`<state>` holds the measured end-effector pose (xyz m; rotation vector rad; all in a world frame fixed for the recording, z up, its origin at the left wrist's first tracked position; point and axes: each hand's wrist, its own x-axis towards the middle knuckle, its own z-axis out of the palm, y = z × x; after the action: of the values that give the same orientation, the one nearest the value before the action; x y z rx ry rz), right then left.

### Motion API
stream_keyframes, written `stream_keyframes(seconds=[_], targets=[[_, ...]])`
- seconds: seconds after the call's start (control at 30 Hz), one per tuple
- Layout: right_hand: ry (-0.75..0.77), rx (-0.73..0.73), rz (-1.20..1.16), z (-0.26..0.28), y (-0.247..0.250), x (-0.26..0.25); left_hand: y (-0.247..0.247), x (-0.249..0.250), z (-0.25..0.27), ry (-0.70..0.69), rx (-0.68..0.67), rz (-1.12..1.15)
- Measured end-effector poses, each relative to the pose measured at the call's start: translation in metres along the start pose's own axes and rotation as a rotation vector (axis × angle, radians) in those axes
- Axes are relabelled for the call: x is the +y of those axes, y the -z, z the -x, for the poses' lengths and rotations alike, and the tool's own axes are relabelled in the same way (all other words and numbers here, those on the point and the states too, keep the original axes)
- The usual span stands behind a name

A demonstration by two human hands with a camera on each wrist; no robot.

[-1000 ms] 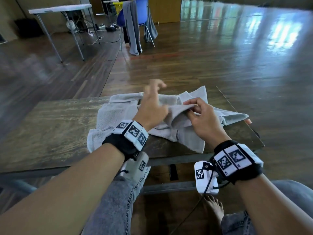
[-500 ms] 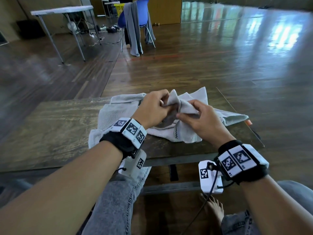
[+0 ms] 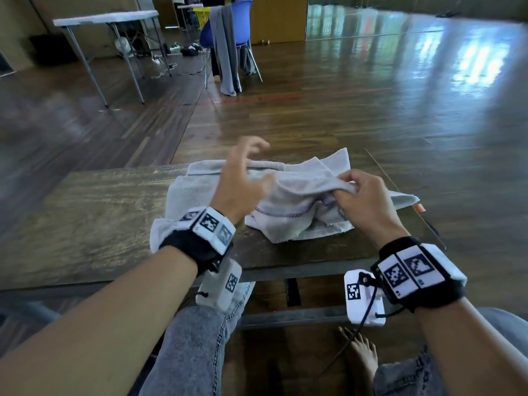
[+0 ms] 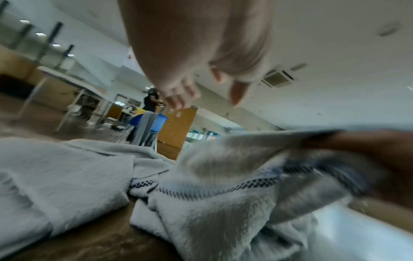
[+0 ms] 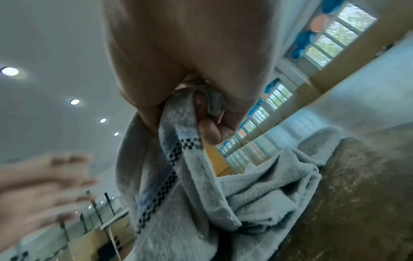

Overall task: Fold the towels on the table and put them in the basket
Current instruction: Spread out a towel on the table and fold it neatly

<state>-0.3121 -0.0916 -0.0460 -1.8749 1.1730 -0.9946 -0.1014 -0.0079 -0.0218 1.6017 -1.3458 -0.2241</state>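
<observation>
A grey towel with a dark checkered stripe (image 3: 297, 207) (image 5: 190, 176) (image 4: 223, 197) lies crumpled on the wooden table (image 3: 85, 224), partly over a second grey towel (image 3: 188, 192) (image 4: 55, 167) spread flat beneath it. My right hand (image 3: 347, 185) (image 5: 201, 113) pinches the striped towel's edge and lifts it off the table. My left hand (image 3: 251, 155) (image 4: 208, 91) hovers above the towels with fingers spread, holding nothing. No basket is in view.
The table's right edge (image 3: 400, 190) runs close beside my right hand, with a small orange object (image 3: 419, 207) at it. Across the wooden floor stand a blue chair draped with grey cloth (image 3: 228, 44) and a white folding table (image 3: 108, 18). My knees sit under the table's near edge.
My left hand has let go of the striped towel and risen with fingers spread. My right hand has pulled its pinched edge to the right, stretching the towel out.
</observation>
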Motion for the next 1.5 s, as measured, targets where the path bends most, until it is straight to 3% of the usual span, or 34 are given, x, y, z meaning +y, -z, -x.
stream_keyframes(seconds=[0.1, 0.17, 0.27, 0.37, 0.43, 0.53, 0.63, 0.7, 0.83, 0.87, 0.93, 1.0, 1.1, 1.2, 1.27, 1.4, 1.5], targets=[[0.088, -0.162, -0.020, 0.009, -0.007, -0.008, -0.019, 0.014, 0.018, -0.122, -0.290, -0.025], [0.126, -0.193, -0.048, 0.011, -0.006, -0.011, -0.030, 0.013, 0.020, -0.111, -0.351, -0.052], [0.143, -0.106, -0.010, 0.010, 0.002, -0.008, -0.034, 0.004, 0.019, -0.129, -0.292, -0.075], [0.127, 0.173, 0.024, 0.004, 0.017, -0.002, -0.025, -0.012, 0.013, -0.101, -0.162, -0.198], [0.116, 0.273, -0.026, 0.000, 0.026, 0.004, -0.014, -0.020, 0.006, -0.091, -0.081, -0.212], [0.130, 0.228, -0.043, 0.000, 0.029, 0.009, -0.002, -0.022, -0.002, -0.073, 0.017, -0.134], [0.119, 0.058, -0.089, 0.003, 0.023, 0.006, 0.000, -0.017, -0.002, 0.041, -0.007, 0.030], [0.033, -0.138, -0.053, 0.006, 0.022, 0.006, 0.002, -0.018, -0.001, 0.144, -0.150, -0.013], [-0.058, -0.688, 0.309, 0.020, 0.019, 0.013, 0.002, -0.026, 0.009, 0.329, -0.847, -0.173], [-0.074, -0.769, 0.369, 0.023, 0.017, 0.015, 0.003, -0.028, 0.012, 0.361, -0.964, -0.207], [-0.082, -0.786, 0.438, 0.025, 0.012, 0.020, 0.001, -0.033, 0.018, 0.392, -1.077, -0.271], [-0.099, -0.707, 0.447, 0.021, 0.010, 0.027, -0.005, -0.038, 0.020, 0.353, -1.044, -0.333], [-0.170, -0.521, 0.547, 0.011, 0.015, 0.036, -0.020, -0.041, 0.020, 0.202, -0.761, -0.354], [-0.236, -0.223, 0.630, 0.005, 0.026, 0.042, -0.039, -0.033, 0.019, 0.147, -0.546, -0.256], [-0.245, -0.132, 0.576, 0.003, 0.027, 0.044, -0.052, -0.029, 0.019, 0.150, -0.528, -0.232], [-0.294, -0.200, 0.479, 0.002, 0.016, 0.048, -0.073, -0.026, 0.018, 0.132, -0.593, -0.200], [-0.169, -0.147, 0.489, 0.000, 0.017, 0.040, -0.079, -0.027, 0.020, 0.037, -0.541, -0.167]])
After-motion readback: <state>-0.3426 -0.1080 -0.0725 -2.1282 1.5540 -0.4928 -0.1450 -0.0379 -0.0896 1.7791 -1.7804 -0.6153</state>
